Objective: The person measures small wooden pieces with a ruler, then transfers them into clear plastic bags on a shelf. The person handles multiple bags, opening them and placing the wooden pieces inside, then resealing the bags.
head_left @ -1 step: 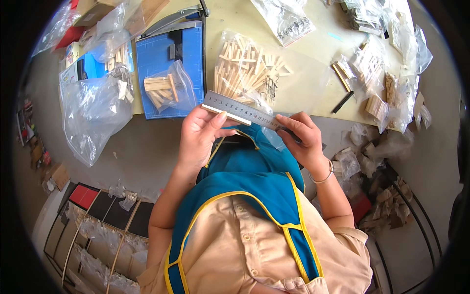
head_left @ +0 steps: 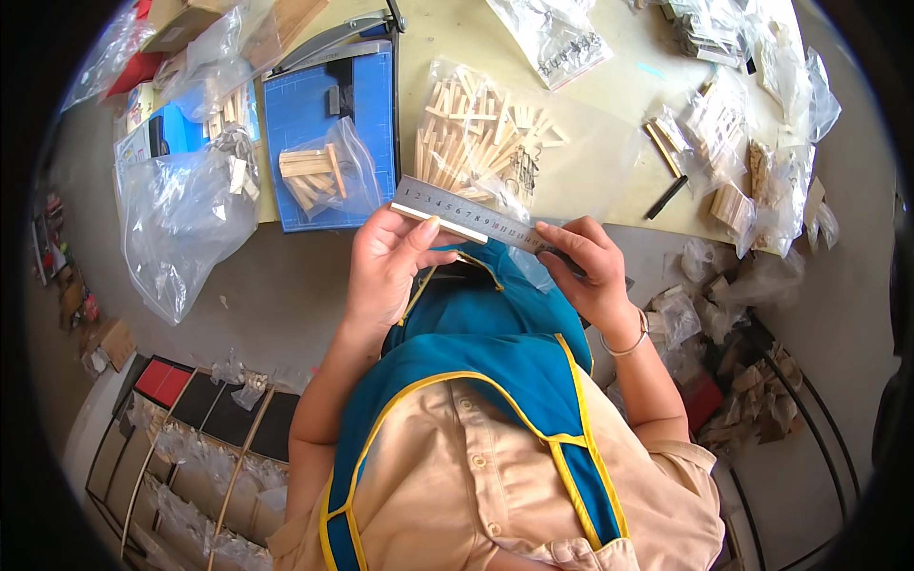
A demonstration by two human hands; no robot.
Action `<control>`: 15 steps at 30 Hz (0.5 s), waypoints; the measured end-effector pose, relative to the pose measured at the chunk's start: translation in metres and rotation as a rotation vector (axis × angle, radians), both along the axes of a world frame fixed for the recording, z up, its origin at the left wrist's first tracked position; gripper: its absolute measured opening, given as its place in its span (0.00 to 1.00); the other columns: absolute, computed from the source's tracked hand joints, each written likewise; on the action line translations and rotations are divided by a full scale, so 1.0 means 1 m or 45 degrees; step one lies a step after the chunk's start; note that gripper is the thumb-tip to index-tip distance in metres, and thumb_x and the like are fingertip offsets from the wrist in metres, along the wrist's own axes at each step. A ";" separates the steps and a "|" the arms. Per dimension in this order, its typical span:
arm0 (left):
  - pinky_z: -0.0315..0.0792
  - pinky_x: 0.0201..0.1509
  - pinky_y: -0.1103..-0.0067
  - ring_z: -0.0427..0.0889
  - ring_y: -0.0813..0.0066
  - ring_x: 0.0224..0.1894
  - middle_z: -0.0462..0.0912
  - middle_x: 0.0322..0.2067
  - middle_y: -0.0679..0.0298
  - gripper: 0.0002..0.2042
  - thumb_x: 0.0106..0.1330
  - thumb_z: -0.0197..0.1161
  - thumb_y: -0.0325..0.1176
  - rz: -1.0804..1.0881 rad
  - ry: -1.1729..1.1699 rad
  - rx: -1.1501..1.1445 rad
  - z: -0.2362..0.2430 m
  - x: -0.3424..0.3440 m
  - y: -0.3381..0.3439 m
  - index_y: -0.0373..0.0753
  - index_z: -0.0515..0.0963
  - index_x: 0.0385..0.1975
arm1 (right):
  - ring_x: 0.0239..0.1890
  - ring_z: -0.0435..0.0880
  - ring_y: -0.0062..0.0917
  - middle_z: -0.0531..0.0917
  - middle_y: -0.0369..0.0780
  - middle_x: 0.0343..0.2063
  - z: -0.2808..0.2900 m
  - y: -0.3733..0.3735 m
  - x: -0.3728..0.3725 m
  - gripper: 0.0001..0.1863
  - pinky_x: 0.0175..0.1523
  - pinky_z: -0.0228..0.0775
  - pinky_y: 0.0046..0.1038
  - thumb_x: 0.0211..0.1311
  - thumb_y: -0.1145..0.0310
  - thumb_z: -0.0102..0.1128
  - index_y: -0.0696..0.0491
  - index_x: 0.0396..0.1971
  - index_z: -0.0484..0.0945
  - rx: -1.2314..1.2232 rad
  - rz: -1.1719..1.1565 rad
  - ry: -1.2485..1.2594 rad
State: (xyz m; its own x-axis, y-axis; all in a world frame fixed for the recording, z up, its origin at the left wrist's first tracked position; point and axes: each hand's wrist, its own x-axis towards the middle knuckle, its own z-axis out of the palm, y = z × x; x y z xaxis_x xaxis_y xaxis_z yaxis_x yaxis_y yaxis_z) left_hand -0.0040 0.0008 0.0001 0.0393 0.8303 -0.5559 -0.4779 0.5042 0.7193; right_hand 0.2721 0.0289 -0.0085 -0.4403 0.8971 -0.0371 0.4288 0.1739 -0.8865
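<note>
Left hand (head_left: pixel 381 262) pinches thin wooden strip (head_left: pixel 459 230) along lower edge of steel ruler (head_left: pixel 466 209); right hand (head_left: pixel 588 262) grips ruler's right end. Strip likely light, stiff, snappable; best pinched near mid-length.

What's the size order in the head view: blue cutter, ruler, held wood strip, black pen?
1. blue cutter
2. ruler
3. wood strip
4. black pen
Ruler and strip may look bigger, being nearer.
</note>
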 end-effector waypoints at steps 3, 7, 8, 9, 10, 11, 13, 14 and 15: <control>0.85 0.47 0.73 0.89 0.61 0.49 0.86 0.48 0.52 0.11 0.78 0.59 0.31 0.017 0.003 -0.005 -0.001 0.000 -0.001 0.31 0.74 0.53 | 0.32 0.80 0.28 0.80 0.41 0.33 0.000 0.001 -0.001 0.25 0.35 0.75 0.25 0.53 0.85 0.73 0.55 0.53 0.85 0.000 0.013 0.017; 0.86 0.46 0.74 0.89 0.61 0.48 0.86 0.47 0.52 0.11 0.77 0.59 0.30 0.034 0.023 -0.027 -0.001 0.002 -0.001 0.32 0.75 0.52 | 0.32 0.80 0.28 0.79 0.41 0.33 0.000 0.002 0.001 0.24 0.35 0.75 0.25 0.54 0.85 0.73 0.55 0.53 0.85 -0.002 0.020 0.008; 0.86 0.46 0.74 0.89 0.61 0.48 0.86 0.47 0.52 0.11 0.77 0.59 0.30 0.036 0.023 -0.020 -0.001 0.003 -0.001 0.32 0.75 0.52 | 0.32 0.80 0.28 0.80 0.41 0.33 0.000 0.002 0.002 0.24 0.35 0.74 0.25 0.54 0.84 0.73 0.55 0.53 0.85 0.007 0.019 0.012; 0.86 0.45 0.74 0.89 0.61 0.48 0.86 0.47 0.52 0.10 0.77 0.60 0.30 0.040 0.025 -0.020 0.000 0.003 -0.001 0.32 0.75 0.52 | 0.32 0.80 0.28 0.80 0.41 0.33 -0.001 0.002 0.001 0.24 0.35 0.74 0.25 0.55 0.84 0.73 0.55 0.53 0.85 0.010 0.020 0.014; 0.86 0.45 0.74 0.89 0.61 0.48 0.86 0.47 0.52 0.10 0.77 0.60 0.30 0.045 0.031 -0.027 0.000 0.004 -0.001 0.32 0.75 0.52 | 0.32 0.80 0.28 0.80 0.40 0.33 -0.001 0.002 0.001 0.23 0.35 0.74 0.25 0.55 0.84 0.73 0.55 0.53 0.85 0.012 0.020 0.020; 0.86 0.45 0.74 0.89 0.62 0.48 0.86 0.47 0.52 0.10 0.77 0.60 0.30 0.044 0.025 -0.019 0.000 0.004 -0.001 0.32 0.75 0.52 | 0.32 0.80 0.28 0.79 0.40 0.33 -0.001 0.001 0.002 0.23 0.35 0.74 0.25 0.55 0.84 0.73 0.55 0.53 0.85 0.013 0.020 0.015; 0.86 0.45 0.74 0.89 0.62 0.48 0.86 0.47 0.52 0.11 0.77 0.60 0.30 0.043 0.022 -0.015 0.000 0.004 -0.001 0.32 0.75 0.52 | 0.32 0.80 0.28 0.79 0.40 0.33 -0.001 0.002 0.002 0.23 0.35 0.74 0.25 0.55 0.84 0.73 0.54 0.53 0.86 0.013 0.019 0.016; 0.86 0.45 0.74 0.89 0.62 0.48 0.86 0.47 0.52 0.11 0.77 0.60 0.31 0.043 0.021 -0.012 0.000 0.005 -0.001 0.33 0.75 0.52 | 0.31 0.80 0.29 0.79 0.40 0.33 -0.001 0.002 0.002 0.23 0.34 0.75 0.27 0.54 0.83 0.74 0.53 0.53 0.86 0.020 0.013 0.014; 0.86 0.45 0.75 0.89 0.62 0.47 0.86 0.47 0.53 0.11 0.77 0.61 0.31 0.042 0.020 -0.009 0.001 0.005 0.000 0.33 0.75 0.52 | 0.30 0.81 0.30 0.79 0.40 0.32 -0.002 0.002 0.002 0.24 0.34 0.75 0.28 0.54 0.82 0.74 0.52 0.53 0.86 0.029 0.007 0.013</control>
State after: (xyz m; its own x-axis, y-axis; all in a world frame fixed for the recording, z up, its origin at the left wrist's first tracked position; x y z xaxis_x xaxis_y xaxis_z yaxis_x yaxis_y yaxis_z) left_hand 0.0011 0.0006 0.0006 0.0033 0.8270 -0.5622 -0.4827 0.4937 0.7234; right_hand 0.2744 0.0311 -0.0101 -0.4453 0.8953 -0.0122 0.4186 0.1962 -0.8867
